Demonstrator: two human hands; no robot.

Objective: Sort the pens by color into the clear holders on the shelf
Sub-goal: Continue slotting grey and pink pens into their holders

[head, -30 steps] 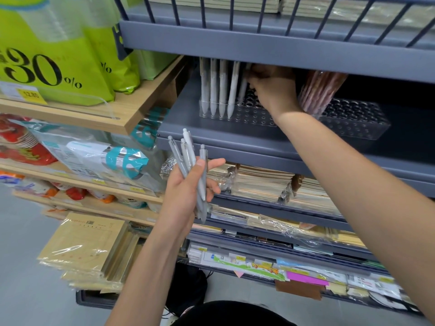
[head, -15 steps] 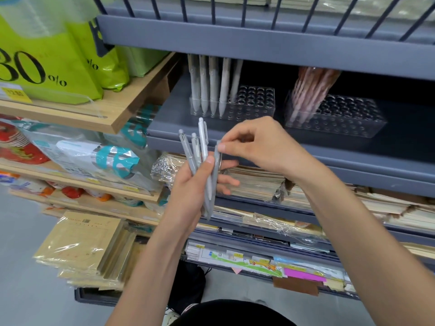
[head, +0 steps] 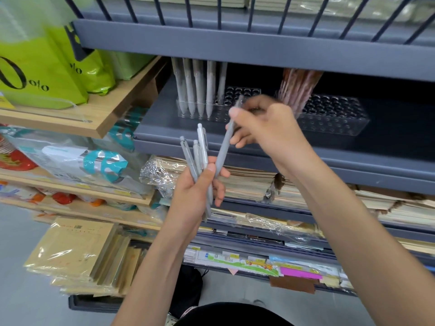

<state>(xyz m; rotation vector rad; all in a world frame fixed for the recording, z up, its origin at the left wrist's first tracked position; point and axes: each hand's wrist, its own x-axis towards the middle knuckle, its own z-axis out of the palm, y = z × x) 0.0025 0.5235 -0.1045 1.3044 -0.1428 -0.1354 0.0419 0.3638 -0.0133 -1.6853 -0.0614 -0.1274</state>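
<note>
My left hand [head: 197, 191] grips a bunch of three grey-white pens [head: 196, 154], tips down, in front of the grey shelf [head: 164, 128]. My right hand [head: 266, 128] pinches one grey pen [head: 224, 147], tilted, its lower end still by my left fingers. Behind stands a clear holder [head: 237, 97] with several white pens [head: 200, 88] upright at its left end. To its right a second clear holder [head: 334, 114] has a bundle of pink-brown pens [head: 297, 87] leaning at its left end.
An upper grey shelf with railing [head: 235, 43] overhangs the holders. Green bags [head: 42, 67] sit on a wooden shelf [head: 98, 116] at left. Stacked wrapped notebooks [head: 247, 184] fill the lower shelves, and kraft packs [head: 77, 250] lie low left.
My right hand left the white-pen holder, came down to the bunch in my left hand, took one grey pen and is now lifting it up to the right.
</note>
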